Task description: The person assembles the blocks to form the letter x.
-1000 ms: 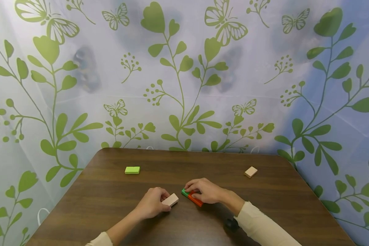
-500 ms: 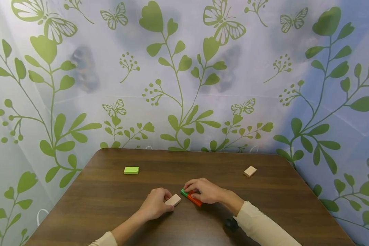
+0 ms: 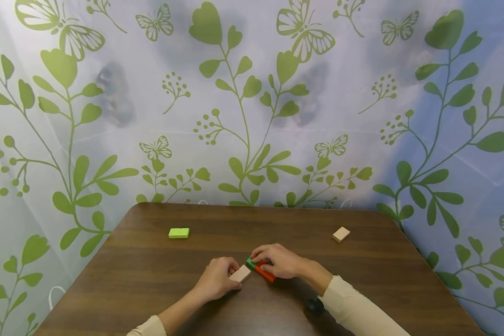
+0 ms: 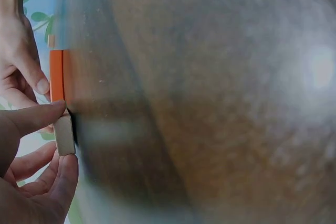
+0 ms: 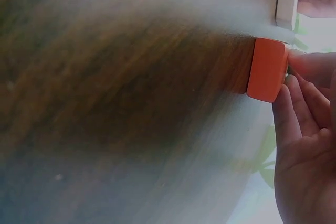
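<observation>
My left hand [image 3: 217, 279] pinches a plain wooden block [image 3: 240, 274] between thumb and fingers, low over the table. Just to its right, a green block [image 3: 250, 263] and a red block [image 3: 266, 272] lie end to end in a slanted row. My right hand [image 3: 279, 261] holds this row, fingertips at the green block and thumb by the red one, hiding part of both. In the left wrist view the wooden block [image 4: 64, 134] stands right by the red block [image 4: 56, 74]. The right wrist view shows the red block's end [image 5: 268, 70] close to the wooden block [image 5: 286, 1].
A lime-green block [image 3: 179, 233] lies at the back left of the brown table [image 3: 235, 224], and another plain wooden block [image 3: 341, 234] at the back right. A small black object [image 3: 315, 307] is beside the right sleeve. A leaf-patterned curtain [image 3: 252, 116] hangs behind the table.
My left hand has slid a little to the right with the wooden block, narrowing the gap to the green and red row. My right hand has stayed in place.
</observation>
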Available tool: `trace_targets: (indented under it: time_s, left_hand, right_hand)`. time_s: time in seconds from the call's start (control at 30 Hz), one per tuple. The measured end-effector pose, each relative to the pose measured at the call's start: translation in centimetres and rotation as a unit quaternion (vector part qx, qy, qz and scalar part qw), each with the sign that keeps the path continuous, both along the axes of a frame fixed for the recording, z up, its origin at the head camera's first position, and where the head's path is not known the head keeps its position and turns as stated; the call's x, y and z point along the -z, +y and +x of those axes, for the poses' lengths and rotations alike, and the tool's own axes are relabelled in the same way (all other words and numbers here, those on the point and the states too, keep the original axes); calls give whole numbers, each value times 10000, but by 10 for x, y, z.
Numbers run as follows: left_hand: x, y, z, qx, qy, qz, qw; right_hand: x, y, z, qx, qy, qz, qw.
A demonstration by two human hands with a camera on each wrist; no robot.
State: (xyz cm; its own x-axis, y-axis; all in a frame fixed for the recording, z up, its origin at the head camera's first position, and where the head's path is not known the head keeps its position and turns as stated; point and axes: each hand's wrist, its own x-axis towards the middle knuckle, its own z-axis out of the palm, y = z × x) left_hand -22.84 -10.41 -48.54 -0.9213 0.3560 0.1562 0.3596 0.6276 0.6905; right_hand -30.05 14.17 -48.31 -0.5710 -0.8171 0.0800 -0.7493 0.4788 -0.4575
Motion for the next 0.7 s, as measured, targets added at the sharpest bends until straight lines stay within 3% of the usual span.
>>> trace_targets:
  time_s: [0.7]
  left_hand:
    - [5, 9, -7, -99, 110, -40, 9999]
  right_hand:
    - [3, 1, -2, -50, 69, -81, 9999]
